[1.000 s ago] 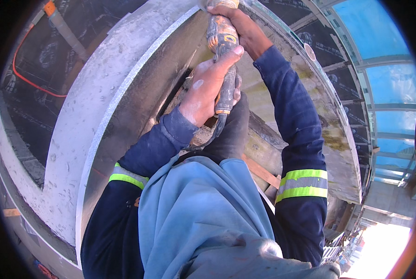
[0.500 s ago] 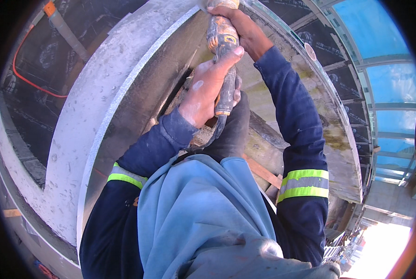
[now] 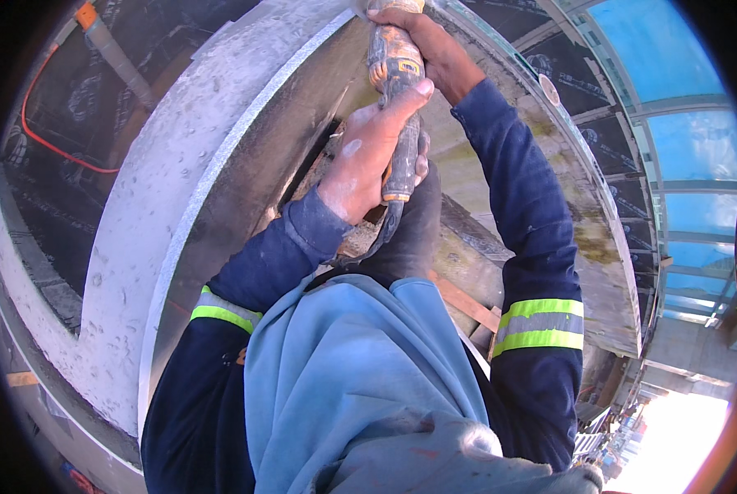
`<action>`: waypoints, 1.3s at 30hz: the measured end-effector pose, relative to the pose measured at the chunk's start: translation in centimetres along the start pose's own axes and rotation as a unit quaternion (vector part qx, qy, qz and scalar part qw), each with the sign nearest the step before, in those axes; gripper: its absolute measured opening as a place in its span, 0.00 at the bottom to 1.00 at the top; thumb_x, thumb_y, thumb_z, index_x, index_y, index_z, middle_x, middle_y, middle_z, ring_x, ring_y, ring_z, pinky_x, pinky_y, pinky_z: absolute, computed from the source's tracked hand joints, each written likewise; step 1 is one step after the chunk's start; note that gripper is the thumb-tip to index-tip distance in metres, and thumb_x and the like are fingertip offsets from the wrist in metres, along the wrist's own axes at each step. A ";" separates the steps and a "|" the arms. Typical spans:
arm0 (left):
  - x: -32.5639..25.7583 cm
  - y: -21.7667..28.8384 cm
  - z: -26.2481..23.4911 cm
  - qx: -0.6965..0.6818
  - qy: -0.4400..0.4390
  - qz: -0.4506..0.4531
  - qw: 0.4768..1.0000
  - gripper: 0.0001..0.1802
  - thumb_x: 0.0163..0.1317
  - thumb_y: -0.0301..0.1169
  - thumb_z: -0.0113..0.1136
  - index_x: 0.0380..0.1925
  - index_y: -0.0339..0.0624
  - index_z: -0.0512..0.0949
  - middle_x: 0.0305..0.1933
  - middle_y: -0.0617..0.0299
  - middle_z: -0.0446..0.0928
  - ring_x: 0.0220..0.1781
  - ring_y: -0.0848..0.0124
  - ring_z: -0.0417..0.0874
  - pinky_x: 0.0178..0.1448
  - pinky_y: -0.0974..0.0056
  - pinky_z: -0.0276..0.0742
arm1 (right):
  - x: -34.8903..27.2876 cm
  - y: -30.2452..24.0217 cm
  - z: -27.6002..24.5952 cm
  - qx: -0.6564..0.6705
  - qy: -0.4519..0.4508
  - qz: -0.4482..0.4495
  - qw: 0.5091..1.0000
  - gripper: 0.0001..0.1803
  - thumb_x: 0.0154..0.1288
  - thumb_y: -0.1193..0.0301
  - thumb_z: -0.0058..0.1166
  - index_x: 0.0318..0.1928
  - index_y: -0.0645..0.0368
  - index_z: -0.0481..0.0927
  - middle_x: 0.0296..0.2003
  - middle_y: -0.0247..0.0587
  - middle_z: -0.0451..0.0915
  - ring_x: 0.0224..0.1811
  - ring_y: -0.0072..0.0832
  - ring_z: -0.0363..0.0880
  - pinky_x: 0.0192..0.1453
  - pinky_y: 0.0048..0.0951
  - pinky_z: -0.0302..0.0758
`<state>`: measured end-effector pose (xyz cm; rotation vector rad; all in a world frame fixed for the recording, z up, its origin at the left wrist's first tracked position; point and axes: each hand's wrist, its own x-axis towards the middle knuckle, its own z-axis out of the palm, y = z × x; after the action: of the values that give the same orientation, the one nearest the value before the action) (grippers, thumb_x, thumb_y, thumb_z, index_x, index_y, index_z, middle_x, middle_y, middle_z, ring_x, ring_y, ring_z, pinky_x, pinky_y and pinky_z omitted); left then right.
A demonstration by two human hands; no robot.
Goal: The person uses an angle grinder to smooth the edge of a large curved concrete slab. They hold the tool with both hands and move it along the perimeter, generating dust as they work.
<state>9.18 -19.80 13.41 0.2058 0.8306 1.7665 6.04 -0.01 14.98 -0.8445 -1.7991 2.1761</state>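
Note:
A dusty orange and grey hand-held power tool (image 3: 395,90) points away from me toward the top of the view, its working end hidden at the frame's edge. My left hand (image 3: 368,156) wraps the rear handle of the tool, thumb stretched along its body. My right hand (image 3: 422,37) grips the tool's front part. Both arms wear dark blue sleeves with yellow reflective bands. The tool sits against a curved grey concrete wall (image 3: 179,181).
A red cable (image 3: 47,140) and an orange-tipped pipe (image 3: 109,45) lie on the dark surface left of the wall. A wooden plank (image 3: 467,300) and concrete ledge (image 3: 566,206) are below to the right. Blue glass panels (image 3: 681,123) fill the far right.

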 end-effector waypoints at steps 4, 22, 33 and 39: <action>0.6 0.1 -0.5 -0.024 -0.005 -0.016 1.000 0.25 0.63 0.52 0.72 0.42 0.43 0.75 0.23 0.60 0.76 0.17 0.72 0.77 0.22 0.67 0.75 | 0.8 0.0 -0.3 0.011 -0.007 0.008 1.000 0.10 0.66 0.67 0.65 0.39 0.56 0.77 0.23 0.36 0.78 0.17 0.31 0.79 0.22 0.37 0.81; -0.8 -0.1 -0.4 0.009 0.002 -0.006 1.000 0.26 0.67 0.53 0.68 0.39 0.38 0.75 0.25 0.61 0.76 0.18 0.73 0.77 0.22 0.66 0.75 | 0.1 1.1 -0.7 -0.002 -0.016 -0.033 0.999 0.22 0.62 0.68 0.71 0.49 0.69 0.77 0.34 0.47 0.83 0.31 0.36 0.88 0.37 0.41 0.91; -0.6 0.0 -0.5 0.005 -0.002 -0.002 1.000 0.26 0.66 0.53 0.69 0.41 0.41 0.76 0.24 0.61 0.76 0.19 0.73 0.78 0.22 0.67 0.76 | -0.1 0.7 -0.2 -0.026 0.009 -0.016 1.000 0.18 0.65 0.63 0.69 0.45 0.62 0.78 0.30 0.40 0.84 0.23 0.30 0.86 0.31 0.36 0.89; -1.3 -0.3 -0.6 -0.008 -0.006 -0.008 1.000 0.25 0.63 0.52 0.72 0.41 0.43 0.75 0.23 0.60 0.76 0.18 0.72 0.78 0.22 0.67 0.76 | -0.9 1.0 0.2 -0.010 0.013 -0.023 1.000 0.20 0.65 0.65 0.69 0.47 0.66 0.77 0.31 0.44 0.83 0.25 0.33 0.86 0.33 0.39 0.90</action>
<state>9.58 -21.15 13.11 0.1989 0.8073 1.7538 6.86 -0.84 14.29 -0.8232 -1.8135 2.1120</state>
